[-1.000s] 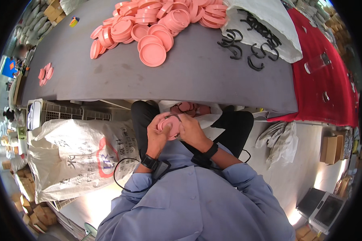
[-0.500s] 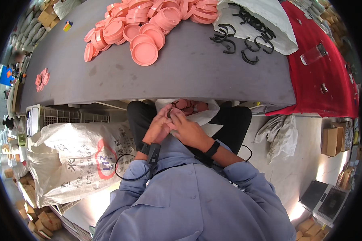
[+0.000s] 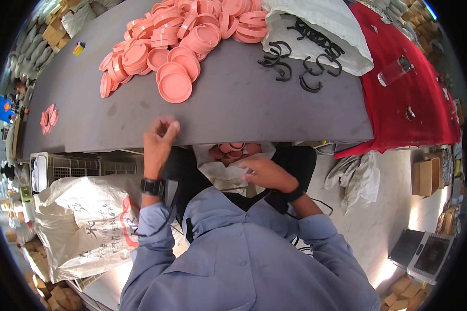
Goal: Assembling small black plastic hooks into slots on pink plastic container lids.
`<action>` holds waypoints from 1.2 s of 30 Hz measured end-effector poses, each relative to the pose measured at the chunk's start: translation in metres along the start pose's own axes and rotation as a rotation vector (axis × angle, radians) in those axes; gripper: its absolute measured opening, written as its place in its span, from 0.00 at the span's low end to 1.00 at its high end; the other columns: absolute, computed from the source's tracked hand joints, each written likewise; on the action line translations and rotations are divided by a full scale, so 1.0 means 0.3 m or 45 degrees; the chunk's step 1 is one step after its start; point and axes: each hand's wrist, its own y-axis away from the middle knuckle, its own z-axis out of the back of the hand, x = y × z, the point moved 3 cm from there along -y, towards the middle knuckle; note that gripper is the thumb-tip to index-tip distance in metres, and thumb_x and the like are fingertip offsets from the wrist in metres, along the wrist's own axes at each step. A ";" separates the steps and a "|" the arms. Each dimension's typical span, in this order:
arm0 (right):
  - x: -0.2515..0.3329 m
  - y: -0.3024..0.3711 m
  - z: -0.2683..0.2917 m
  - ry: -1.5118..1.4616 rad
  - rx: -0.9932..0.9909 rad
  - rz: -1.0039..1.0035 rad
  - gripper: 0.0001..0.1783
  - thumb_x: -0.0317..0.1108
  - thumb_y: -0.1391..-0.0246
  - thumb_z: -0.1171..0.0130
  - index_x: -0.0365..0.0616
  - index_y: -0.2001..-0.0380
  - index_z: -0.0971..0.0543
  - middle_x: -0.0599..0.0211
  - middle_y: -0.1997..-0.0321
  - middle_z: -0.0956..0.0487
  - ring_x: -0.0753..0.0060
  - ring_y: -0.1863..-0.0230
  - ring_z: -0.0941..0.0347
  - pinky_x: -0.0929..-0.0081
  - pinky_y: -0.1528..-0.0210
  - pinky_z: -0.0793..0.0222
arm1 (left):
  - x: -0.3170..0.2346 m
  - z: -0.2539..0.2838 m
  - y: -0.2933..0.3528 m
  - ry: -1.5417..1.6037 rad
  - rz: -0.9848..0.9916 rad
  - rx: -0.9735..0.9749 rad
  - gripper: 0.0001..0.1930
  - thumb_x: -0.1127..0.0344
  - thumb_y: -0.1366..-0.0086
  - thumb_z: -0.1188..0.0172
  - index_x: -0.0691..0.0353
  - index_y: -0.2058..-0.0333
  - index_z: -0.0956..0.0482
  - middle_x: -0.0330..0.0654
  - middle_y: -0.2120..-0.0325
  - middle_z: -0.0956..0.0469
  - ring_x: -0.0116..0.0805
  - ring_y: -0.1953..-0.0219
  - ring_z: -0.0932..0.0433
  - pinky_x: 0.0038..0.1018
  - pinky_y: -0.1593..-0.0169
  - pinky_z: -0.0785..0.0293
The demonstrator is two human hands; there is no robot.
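My left hand (image 3: 160, 139) is over the front edge of the grey table (image 3: 233, 111), blurred, its fingers loosely curled, the thumb apart and no object visible in it. Just beyond it lies the nearest of many round pink plastic lids (image 3: 175, 87), heaped toward the back. My right hand (image 3: 269, 173) is held low at the right side of a white bag (image 3: 207, 168) between my legs. Its fingers point left, loosely extended, with nothing seen in them. Several pink round pieces (image 3: 235, 151) lie inside that bag.
Black curved plastic pieces (image 3: 310, 83) spill from a white sack (image 3: 347, 44) at the right back. A red cloth (image 3: 407, 103) with a clear cup (image 3: 394, 71) covers the right end. A large woven sack (image 3: 88, 223) stands at left. Small pink pieces (image 3: 49, 119) lie at the table's left.
My hands were together over the bag, working on a small piece. They have parted: the left has moved up and left to the table, the right slightly right and down.
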 end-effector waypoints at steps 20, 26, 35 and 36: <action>-0.399 -0.141 0.619 0.755 -1.095 -0.400 0.13 0.37 0.42 0.32 0.44 0.59 0.24 0.57 0.58 0.22 0.46 0.58 0.21 0.52 0.59 0.24 | -0.027 0.057 -0.298 0.039 -0.379 -0.531 0.18 0.73 0.37 0.32 0.68 0.49 0.21 0.46 0.59 0.15 0.39 0.59 0.14 0.33 0.57 0.16; -0.339 -0.164 0.618 0.978 -0.848 -0.300 0.13 0.35 0.43 0.32 0.45 0.59 0.24 0.58 0.60 0.23 0.49 0.55 0.24 0.53 0.59 0.25 | -0.064 -0.050 -0.139 0.810 -0.148 -0.147 0.28 0.73 0.36 0.30 0.66 0.38 0.28 0.45 0.48 0.19 0.36 0.52 0.16 0.36 0.53 0.12; -0.134 -0.163 0.656 0.753 -1.142 -0.201 0.11 0.35 0.36 0.38 0.41 0.56 0.23 0.59 0.65 0.18 0.54 0.70 0.22 0.58 0.65 0.25 | -0.059 -0.132 -0.044 0.703 -0.179 -0.025 0.27 0.77 0.38 0.29 0.65 0.41 0.28 0.43 0.49 0.20 0.33 0.52 0.17 0.34 0.50 0.14; -0.094 -0.172 0.632 0.246 -1.103 -0.204 0.11 0.37 0.33 0.40 0.41 0.55 0.23 0.61 0.67 0.17 0.62 0.72 0.23 0.63 0.67 0.26 | -0.062 -0.142 -0.040 0.646 -0.210 -0.014 0.27 0.77 0.39 0.29 0.65 0.42 0.28 0.44 0.49 0.20 0.33 0.52 0.17 0.33 0.49 0.14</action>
